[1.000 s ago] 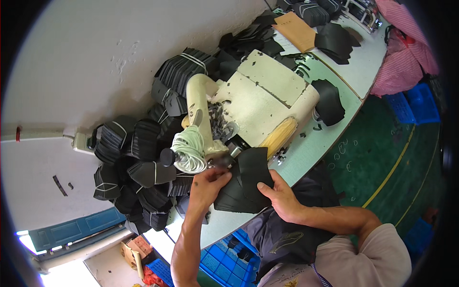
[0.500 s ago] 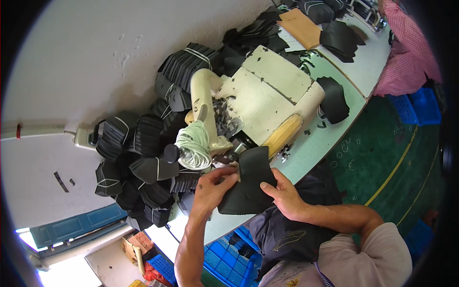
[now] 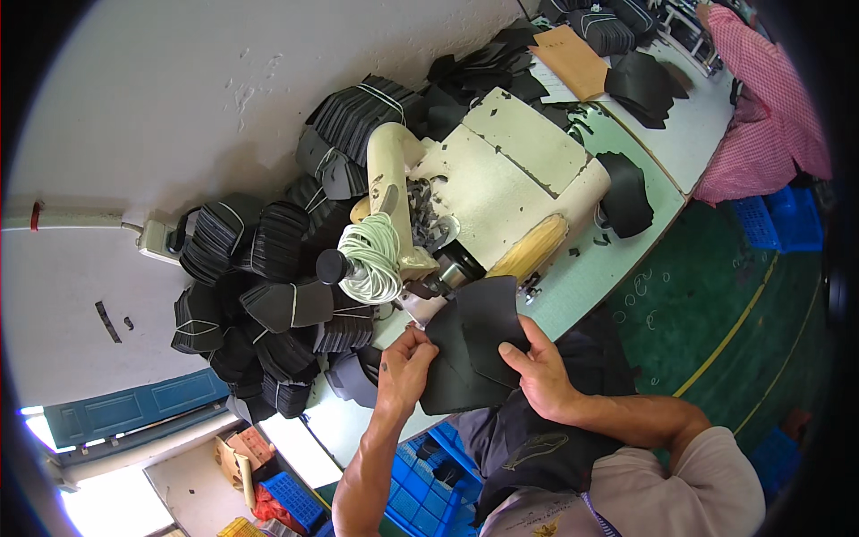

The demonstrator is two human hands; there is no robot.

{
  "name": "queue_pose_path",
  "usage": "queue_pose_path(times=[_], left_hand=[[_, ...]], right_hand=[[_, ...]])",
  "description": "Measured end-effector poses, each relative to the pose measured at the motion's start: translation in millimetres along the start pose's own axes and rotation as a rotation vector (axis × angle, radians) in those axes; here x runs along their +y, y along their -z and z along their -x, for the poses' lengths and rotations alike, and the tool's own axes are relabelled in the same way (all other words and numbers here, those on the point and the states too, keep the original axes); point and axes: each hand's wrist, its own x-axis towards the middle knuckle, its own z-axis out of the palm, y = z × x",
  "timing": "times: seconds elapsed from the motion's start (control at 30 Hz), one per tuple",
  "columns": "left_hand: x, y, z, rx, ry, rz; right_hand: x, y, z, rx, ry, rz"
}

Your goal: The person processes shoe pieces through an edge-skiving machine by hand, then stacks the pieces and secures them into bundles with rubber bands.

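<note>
My left hand (image 3: 407, 369) pinches the left edge of a black flat sheet piece (image 3: 461, 362), thumb against bent fingers. My right hand (image 3: 541, 371) grips the right side of the pieces, its thumb lying on top and its fingers hidden beneath. Two black layers overlap between my hands; how many more lie under them I cannot tell. They are tilted over the table's front edge, just before the working end of a cream machine (image 3: 501, 174). A coil of white cord (image 3: 371, 259) hangs beside a black knob (image 3: 333, 267) on it.
Tied bundles of black pieces (image 3: 286, 304) pile up along the wall at left. Loose black pieces (image 3: 626, 192) lie right of the machine. A brown envelope (image 3: 570, 63) lies farther back. Blue crates (image 3: 420, 488) stand below the table. Another person's pink checked sleeve (image 3: 769, 98) shows at far right.
My left hand has drawn back a little from the machine and grips the sheet's left edge. The sheets have turned and spread slightly, so two overlapping layers show. My right hand keeps its hold.
</note>
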Motion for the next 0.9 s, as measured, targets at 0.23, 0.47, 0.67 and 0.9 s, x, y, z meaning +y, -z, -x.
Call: queue_pose_path(times=[0.23,0.47,0.67,0.9], left_hand=[[30.7,-10.1,7.6,0.098,-0.020,0.083],[22.7,-8.4,-9.3,0.202,-0.088,-0.141],[41.0,-4.0,-18.3,0.207,-0.079,-0.289],[47.0,10.7,5.9,-0.166,-0.073,0.231]], right_hand=[[10.9,4.0,-0.6,-0.032,0.024,0.187],[7.8,-1.9,-6.6,0.068,-0.026,-0.066],[-2.6,-6.6,-8.1,0.042,-0.031,0.016],[-11.8,7.4,-7.8,0.013,-0.015,0.058]])
